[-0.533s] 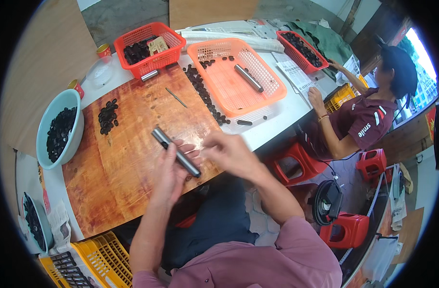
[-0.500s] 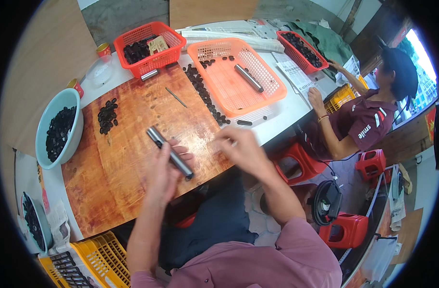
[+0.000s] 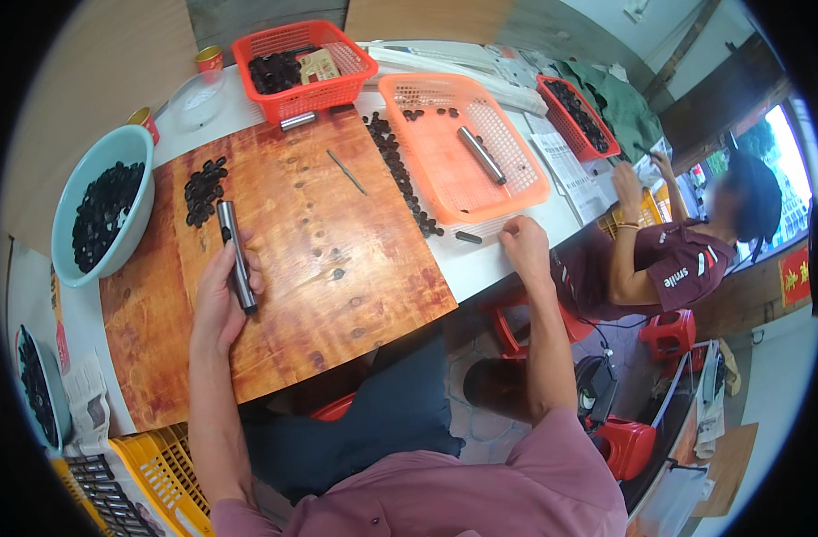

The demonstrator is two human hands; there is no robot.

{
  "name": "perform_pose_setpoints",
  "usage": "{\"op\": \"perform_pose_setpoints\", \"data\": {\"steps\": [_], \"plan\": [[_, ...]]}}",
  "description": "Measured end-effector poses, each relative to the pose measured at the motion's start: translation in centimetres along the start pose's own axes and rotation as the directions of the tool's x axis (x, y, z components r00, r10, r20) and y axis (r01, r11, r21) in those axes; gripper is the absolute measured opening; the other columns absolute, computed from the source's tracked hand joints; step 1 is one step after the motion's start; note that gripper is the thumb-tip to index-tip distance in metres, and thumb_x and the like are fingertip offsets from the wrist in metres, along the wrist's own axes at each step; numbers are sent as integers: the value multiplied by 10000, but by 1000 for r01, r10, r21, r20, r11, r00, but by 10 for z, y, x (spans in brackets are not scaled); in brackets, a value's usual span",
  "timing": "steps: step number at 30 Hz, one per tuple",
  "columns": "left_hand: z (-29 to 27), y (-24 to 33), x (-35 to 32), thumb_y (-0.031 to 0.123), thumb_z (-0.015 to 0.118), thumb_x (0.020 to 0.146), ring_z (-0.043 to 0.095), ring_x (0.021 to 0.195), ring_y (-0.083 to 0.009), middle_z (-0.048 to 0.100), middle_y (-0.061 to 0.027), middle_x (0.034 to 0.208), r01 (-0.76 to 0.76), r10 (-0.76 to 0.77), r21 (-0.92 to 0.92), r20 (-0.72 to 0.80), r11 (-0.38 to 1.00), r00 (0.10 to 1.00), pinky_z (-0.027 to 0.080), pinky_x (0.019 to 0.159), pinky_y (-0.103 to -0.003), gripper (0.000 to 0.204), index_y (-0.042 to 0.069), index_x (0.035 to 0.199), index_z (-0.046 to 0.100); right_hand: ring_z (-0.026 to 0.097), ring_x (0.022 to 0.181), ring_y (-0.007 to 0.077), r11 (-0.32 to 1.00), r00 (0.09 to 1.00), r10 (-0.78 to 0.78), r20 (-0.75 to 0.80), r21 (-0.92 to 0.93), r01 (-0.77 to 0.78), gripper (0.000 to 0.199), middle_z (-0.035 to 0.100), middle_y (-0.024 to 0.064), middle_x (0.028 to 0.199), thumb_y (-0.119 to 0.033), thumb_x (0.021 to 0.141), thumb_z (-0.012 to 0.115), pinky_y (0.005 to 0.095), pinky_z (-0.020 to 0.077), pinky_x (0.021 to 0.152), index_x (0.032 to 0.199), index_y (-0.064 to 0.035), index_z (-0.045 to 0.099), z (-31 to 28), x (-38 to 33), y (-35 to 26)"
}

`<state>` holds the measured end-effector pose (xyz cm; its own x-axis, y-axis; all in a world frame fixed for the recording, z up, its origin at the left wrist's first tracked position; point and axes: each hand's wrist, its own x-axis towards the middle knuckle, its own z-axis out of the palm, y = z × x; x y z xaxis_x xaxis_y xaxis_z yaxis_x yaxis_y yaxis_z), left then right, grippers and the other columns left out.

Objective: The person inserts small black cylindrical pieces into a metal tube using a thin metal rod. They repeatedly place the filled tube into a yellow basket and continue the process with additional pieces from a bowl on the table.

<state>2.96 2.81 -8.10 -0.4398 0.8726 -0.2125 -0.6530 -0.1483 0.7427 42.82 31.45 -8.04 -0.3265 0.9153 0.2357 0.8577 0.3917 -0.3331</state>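
Observation:
My left hand [image 3: 219, 300] is wrapped round a shiny silver tube [image 3: 239, 259] with black ends, held aslant above the left part of the wooden board [image 3: 293, 331]. A small heap of black caps [image 3: 205, 190] lies on the board just beyond the tube. My right hand [image 3: 527, 251] is at the near right corner of the orange basket [image 3: 427, 192], its fingertips pinched together; whatever they hold is hidden. A short black bar [image 3: 468, 237] lies just left of these fingers. Another silver tube [image 3: 482, 156] and a few black caps rest inside the orange basket.
A green basin [image 3: 69, 210] of black pieces stands at the left, a red basket [image 3: 315, 94] at the back. More black caps line the board's right edge, and a thin rod [image 3: 346, 172] lies on it. A co-worker [image 3: 668, 259] sits at the right by another red basket [image 3: 597, 148].
My left hand has moved left with the tube, which now stands steeper. My right hand has gone right, from over the board to the orange basket's corner. The co-worker's hands have shifted.

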Motion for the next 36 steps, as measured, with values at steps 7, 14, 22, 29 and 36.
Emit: {"op": "perform_pose_setpoints", "data": {"steps": [7, 14, 22, 29, 36], "plan": [[-2, 0, 0, 306, 528, 1063, 583, 666, -134, 616, -63, 850, 14, -14, 17, -13, 1000, 1000, 493, 599, -269, 391, 13, 1321, 518, 689, 873, 395, 975, 979, -188, 84, 138, 176, 208, 687, 223, 929, -46, 824, 676, 458, 549, 781, 1013, 35, 706, 2, -21, -58], [-1, 4, 1, 281, 526, 1064, 610, 668, -146, 617, -58, 841, 27, -26, 29, -34, 999, 999, 511, 597, -284, 340, 34, 1298, 534, 669, 839, 404, 969, 971, -234, 49, 90, 229, 199, 666, 222, 920, -17, 795, 720, 462, 523, 759, 971, 44, 649, 13, -24, -65], [1, 5, 0, 278, 536, 1058, 600, 672, -149, 618, -60, 842, 47, -46, 23, -24, 999, 999, 503, 605, -281, 338, 35, 1293, 538, 668, 855, 424, 960, 949, -281, 143, 27, 280, 113, 671, 245, 912, -8, 817, 694, 479, 533, 761, 918, 41, 679, -3, -31, -88], [-4, 6, 0, 267, 546, 1053, 607, 686, -148, 625, -64, 851, 41, -41, 14, -11, 999, 999, 513, 611, -286, 341, 34, 1301, 536, 657, 835, 430, 837, 833, -540, 118, 177, 518, 85, 653, 251, 872, 3, 821, 649, 482, 524, 747, 885, 57, 654, -18, -12, -199], [-9, 3, 4, 270, 567, 1045, 624, 691, -141, 631, -61, 857, 28, -26, -25, 42, 999, 999, 515, 595, -286, 372, 23, 1319, 520, 681, 828, 426, 781, 789, -613, 49, -114, 614, 91, 659, 278, 886, 35, 813, 618, 487, 554, 724, 895, 74, 619, 53, 100, -236]]}}
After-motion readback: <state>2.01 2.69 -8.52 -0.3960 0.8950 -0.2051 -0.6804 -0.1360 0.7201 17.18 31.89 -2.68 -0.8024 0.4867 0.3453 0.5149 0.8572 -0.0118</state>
